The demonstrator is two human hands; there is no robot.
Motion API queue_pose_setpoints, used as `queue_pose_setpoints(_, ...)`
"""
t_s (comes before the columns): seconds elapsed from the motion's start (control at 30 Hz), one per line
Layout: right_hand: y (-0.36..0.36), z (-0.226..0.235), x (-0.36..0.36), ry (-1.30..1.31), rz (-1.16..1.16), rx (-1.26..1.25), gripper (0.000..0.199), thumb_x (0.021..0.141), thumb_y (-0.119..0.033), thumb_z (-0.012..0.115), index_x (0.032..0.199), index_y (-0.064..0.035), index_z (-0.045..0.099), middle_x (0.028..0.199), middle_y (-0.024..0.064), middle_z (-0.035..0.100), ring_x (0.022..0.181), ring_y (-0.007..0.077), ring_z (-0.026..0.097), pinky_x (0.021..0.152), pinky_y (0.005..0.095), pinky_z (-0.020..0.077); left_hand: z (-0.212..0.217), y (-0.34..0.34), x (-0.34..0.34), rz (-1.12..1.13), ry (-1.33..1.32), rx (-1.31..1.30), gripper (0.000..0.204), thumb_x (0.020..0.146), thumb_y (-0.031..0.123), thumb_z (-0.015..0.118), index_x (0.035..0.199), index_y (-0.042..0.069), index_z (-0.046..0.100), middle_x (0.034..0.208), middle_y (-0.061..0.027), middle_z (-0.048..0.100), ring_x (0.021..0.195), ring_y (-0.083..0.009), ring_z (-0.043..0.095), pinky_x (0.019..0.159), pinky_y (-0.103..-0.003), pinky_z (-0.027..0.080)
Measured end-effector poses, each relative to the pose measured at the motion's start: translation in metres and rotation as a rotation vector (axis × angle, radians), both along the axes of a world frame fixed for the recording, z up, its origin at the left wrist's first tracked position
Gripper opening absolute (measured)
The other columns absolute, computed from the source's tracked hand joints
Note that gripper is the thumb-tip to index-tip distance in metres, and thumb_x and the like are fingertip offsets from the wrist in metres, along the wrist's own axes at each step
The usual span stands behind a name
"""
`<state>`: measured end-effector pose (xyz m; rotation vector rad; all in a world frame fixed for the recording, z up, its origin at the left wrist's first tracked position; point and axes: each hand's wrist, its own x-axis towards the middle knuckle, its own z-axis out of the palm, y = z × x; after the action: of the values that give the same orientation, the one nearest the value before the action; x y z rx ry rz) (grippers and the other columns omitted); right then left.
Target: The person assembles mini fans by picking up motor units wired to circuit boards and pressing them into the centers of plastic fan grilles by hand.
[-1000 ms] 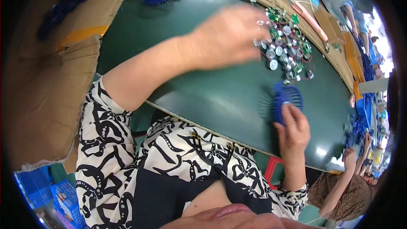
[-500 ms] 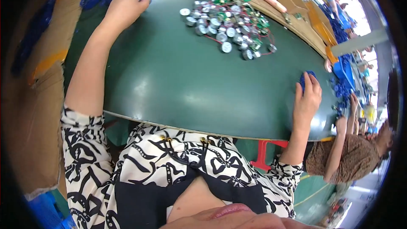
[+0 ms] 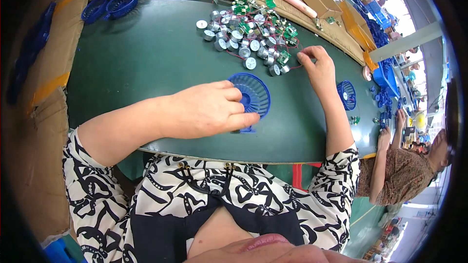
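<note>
At the middle of the green table my left hand (image 3: 209, 109) grips the left rim of a round blue slotted plastic cage (image 3: 262, 96), which is tilted with its open side showing. My right hand (image 3: 318, 68) is closed in a pinch at the right edge of a pile of small silver motors (image 3: 243, 52) with green circuit boards (image 3: 283, 57). A thin red wire (image 3: 295, 67) runs from the pile to its fingertips. Another blue cage (image 3: 347, 95) stands beside my right forearm, with a small green board (image 3: 355, 120) near it.
Several blue cages (image 3: 122, 4) sit at the far left corner. A cardboard sheet (image 3: 46, 165) borders the left side. Along the back ledge lie a pink-handled tool (image 3: 291, 0) and a cardboard box (image 3: 319, 1). At the right, a co-worker (image 3: 399, 175) works beside blue parts.
My left hand has come from the far left corner to the middle with a blue cage. My right hand has let go of the blue cage at right and moved to the motor pile.
</note>
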<state>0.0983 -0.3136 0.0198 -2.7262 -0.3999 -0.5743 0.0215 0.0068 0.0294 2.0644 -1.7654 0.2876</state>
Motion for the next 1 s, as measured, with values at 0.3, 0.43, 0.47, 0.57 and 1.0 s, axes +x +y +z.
queue_pose_setpoints(0.3,-0.059,0.012,0.016,0.070,-0.041,1.194,0.014,0.093,-0.015,0.060,0.090,-0.0039,0.068,0.088,0.0012,0.065,0.079,0.0106,0.058,0.071,0.0255,0.0465,-0.001,0.011,0.007,0.066,0.037,0.202,0.035,0.085,0.013,0.057,0.120,0.009,0.058,0.101,-0.0055,0.064,0.112,-0.0268,0.056,0.108,-0.053,0.039)
queue_pose_setpoints(0.43,-0.047,-0.007,0.015,0.193,-0.095,0.926,0.014,0.090,-0.012,0.060,0.083,-0.0031,0.068,0.081,0.0022,0.066,0.074,0.0101,0.056,0.069,0.0246,0.0435,-0.003,0.012,0.007,0.090,0.020,0.245,0.029,0.085,0.014,0.058,0.112,0.008,0.062,0.103,-0.0059,0.064,0.114,-0.0273,0.055,0.109,-0.056,0.037)
queue_pose_setpoints(0.47,-0.050,0.004,0.013,0.127,-0.160,1.001,0.015,0.091,-0.011,0.058,0.084,-0.0023,0.068,0.082,0.0035,0.067,0.075,0.0111,0.057,0.071,0.0255,0.0453,-0.002,0.012,0.008,0.085,0.018,0.247,0.029,0.085,0.014,0.058,0.112,0.008,0.062,0.103,-0.0059,0.064,0.114,-0.0273,0.055,0.109,-0.056,0.037)
queue_pose_setpoints(0.57,-0.057,0.017,0.008,-0.069,-0.049,0.956,0.016,0.093,-0.011,0.057,0.085,-0.0024,0.069,0.084,0.0050,0.068,0.075,0.0124,0.060,0.069,0.0250,0.0457,-0.005,0.014,0.011,0.169,-0.050,0.218,0.023,0.084,0.013,0.058,0.105,0.009,0.064,0.103,-0.0065,0.063,0.113,-0.0272,0.056,0.110,-0.054,0.037)
queue_pose_setpoints(1.0,-0.043,0.025,-0.025,-0.050,0.068,1.031,0.014,0.097,-0.015,0.057,0.091,-0.0019,0.060,0.084,0.0049,0.061,0.070,0.0136,0.056,0.066,0.0289,0.0478,-0.003,0.009,0.004,0.124,0.103,0.203,0.024,0.082,0.025,0.072,0.096,0.009,0.063,0.097,-0.0080,0.058,0.105,-0.0284,0.056,0.109,-0.057,0.035)
